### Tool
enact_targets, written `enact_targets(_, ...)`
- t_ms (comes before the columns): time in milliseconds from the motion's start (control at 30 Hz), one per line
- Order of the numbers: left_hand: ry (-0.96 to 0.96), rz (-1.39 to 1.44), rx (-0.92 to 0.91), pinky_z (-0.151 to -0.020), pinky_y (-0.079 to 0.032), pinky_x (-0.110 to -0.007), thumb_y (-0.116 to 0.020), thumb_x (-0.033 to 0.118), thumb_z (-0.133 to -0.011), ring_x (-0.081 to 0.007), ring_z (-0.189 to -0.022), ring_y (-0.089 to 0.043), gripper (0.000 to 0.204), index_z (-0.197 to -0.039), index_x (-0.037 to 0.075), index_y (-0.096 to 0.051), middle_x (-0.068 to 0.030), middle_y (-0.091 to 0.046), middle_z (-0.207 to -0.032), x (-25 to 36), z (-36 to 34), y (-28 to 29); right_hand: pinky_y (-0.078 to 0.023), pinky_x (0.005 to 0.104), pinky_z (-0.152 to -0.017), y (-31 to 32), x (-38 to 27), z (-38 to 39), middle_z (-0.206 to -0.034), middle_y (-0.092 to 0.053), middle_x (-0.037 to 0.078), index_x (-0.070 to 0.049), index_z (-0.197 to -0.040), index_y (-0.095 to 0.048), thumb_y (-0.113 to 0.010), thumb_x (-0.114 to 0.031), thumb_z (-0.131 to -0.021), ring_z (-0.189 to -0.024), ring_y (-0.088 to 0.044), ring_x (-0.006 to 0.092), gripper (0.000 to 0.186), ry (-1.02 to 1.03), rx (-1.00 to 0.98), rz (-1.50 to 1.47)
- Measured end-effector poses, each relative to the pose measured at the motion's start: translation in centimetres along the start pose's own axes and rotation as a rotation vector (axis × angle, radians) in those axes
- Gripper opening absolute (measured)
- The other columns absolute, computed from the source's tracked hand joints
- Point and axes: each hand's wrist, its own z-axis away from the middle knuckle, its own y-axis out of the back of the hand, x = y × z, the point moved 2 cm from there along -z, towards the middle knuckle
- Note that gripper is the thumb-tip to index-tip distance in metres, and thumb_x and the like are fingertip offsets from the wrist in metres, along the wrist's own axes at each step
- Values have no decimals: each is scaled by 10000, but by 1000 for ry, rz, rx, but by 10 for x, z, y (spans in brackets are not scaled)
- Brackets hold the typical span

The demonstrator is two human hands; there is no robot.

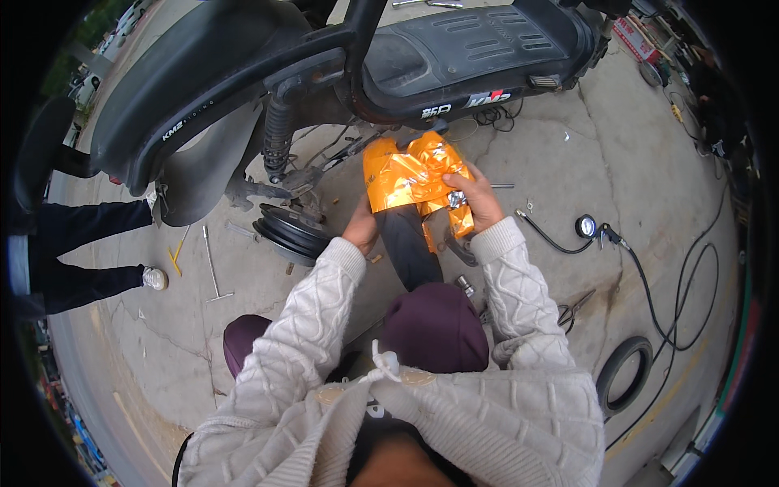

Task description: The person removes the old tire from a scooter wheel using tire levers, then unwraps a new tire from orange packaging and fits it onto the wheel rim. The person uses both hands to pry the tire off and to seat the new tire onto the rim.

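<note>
As far as I can count from my end of the feed, it's one black plastic-bodied scooter [487, 45], one black round wheel rim [286, 235], one loose black rubber tyre [623, 375] and one round dial gauge [586, 226] on a black hose. Two T-shaped tools too: a yellow metal one [176, 252] and a longer silver metal one [213, 264], both lying on the grey concrete ground [560, 174]. One bystander's two dark-trousered legs [93, 280] are off to the left.

Only one crinkly orange foil wrapper [402, 178], and that's what I've got both hands on. It's up off the ground, just below the scooter's body and in front of the wearer's dark purple trouser knee [434, 325]. Super shiny, creased all over, with bright reflections and a ragged strip dangling on the right. A smooth dark length of something [407, 243] sticks out underneath; can't tell exactly what it is. The left hand [362, 225] is gripping the lower left side, fingers mostly hidden. The right hand [479, 199] has the right side pinched, thumb on top of the foil.
</note>
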Motion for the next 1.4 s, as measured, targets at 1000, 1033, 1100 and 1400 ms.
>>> enact_targets(1000, 194, 373, -310, -850, -547, -330, -608, 60, -916, -219, -1019, -632, 340, -1251, 38, -549, -100, -639, -1079, -74, -58, -21, -562, 374, -802, 29, 110, -13, -1120, -656, 109, -24, -1289, -514, -709, -228, -903, -929, -659, 242, 478, -443, -76, -339)
enact_targets(1033, 200, 323, -343, -846, -547, -326, -606, 68, -922, -215, -1016, -632, 332, -1248, 41, -553, -98, -640, -1072, -68, -58, -18, -569, 373, -795, 28, 99, -13, -1118, -657, 115, -19, -1281, -515, -704, -205, -904, -923, -667, 243, 461, -395, -17, -315)
enact_targets(1100, 177, 191, -339, -839, -547, -318, -603, 83, -933, -208, -1009, -631, 316, -1244, 46, -560, -95, -642, -1060, -49, -51, -11, -581, 371, -780, 20, 67, -7, -1115, -660, 127, -9, -1266, -518, -694, -159, -907, -911, -683, 245, 427, -265, 54, -334)
enact_targets(1400, -404, 158, -19, -946, -483, -389, -653, 463, -911, -213, -1185, -550, 700, -1393, 17, -409, -113, -544, -1289, 98, 76, 8, -487, 391, -902, -139, -37, 55, -1146, -598, 251, 37, -1303, -431, -749, -243, -813, -1065, -623, 379, 648, 569, -291, 986)
